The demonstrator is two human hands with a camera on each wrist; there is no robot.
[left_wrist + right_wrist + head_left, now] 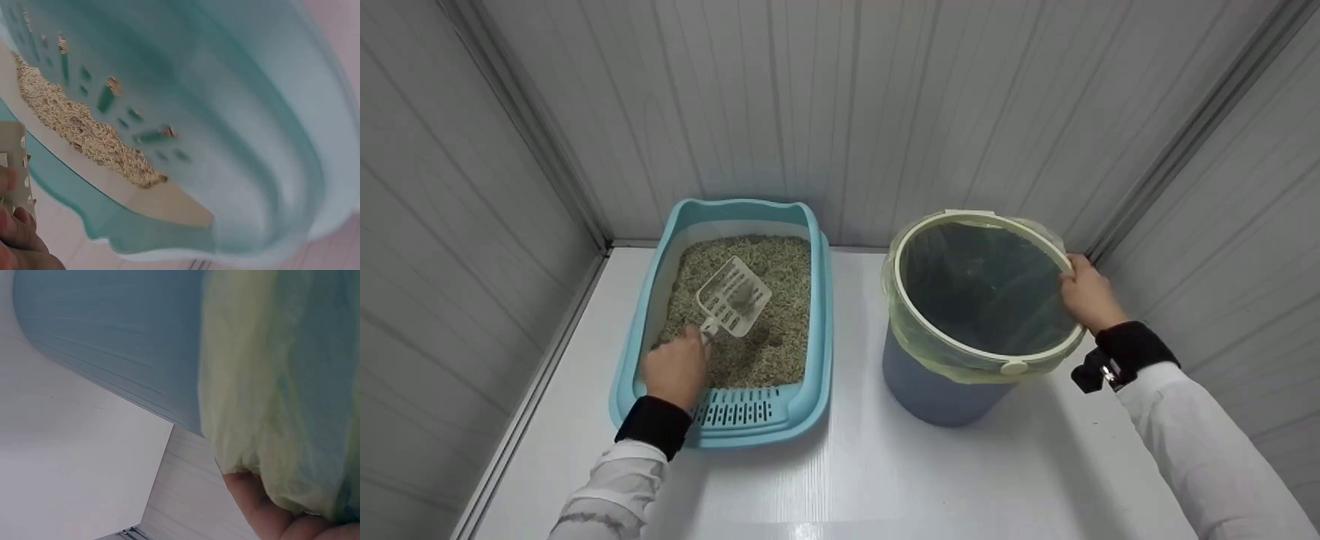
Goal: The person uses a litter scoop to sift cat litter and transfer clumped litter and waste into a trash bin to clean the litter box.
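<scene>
The bin (937, 382), a blue round tub w/ a yellow-green bag liner (919, 330) folded over the top and a cream clamp ring (1012, 367) locking it, is standing on the white floor (885, 480) at right, near the back-right corner. It is probably light: the interior is looking dark, contents can't be told. The liner is thin soft film, likely slippery and easy to tear, so the stiff ring is the better hold point. The right hand (1089, 296) is gripping that ring at the far-right edge, fingers curled over the rim; in the right wrist view the liner (281, 394) is bulging just above the hand (275, 512).

The litter tray (819, 330), light blue rigid plastic w/ a high wall and a slotted front step (735, 412), is sitting left of the bin, apart from it. It is holding a bed of litter (780, 300), loose pale granules that are probably making the tray heavy to shift and will spill if tipped.

The scoop (733, 296), a white slotted plastic part, is lying blade-down on the litter, approx. mid-tray. It is judged light and stiff; the handle is the only sensible grip pt. The left hand (676, 367) is closed round that handle at the near end; the left wrist view is showing fingertips (17, 225) pressing on the scoop (14, 169).
</scene>
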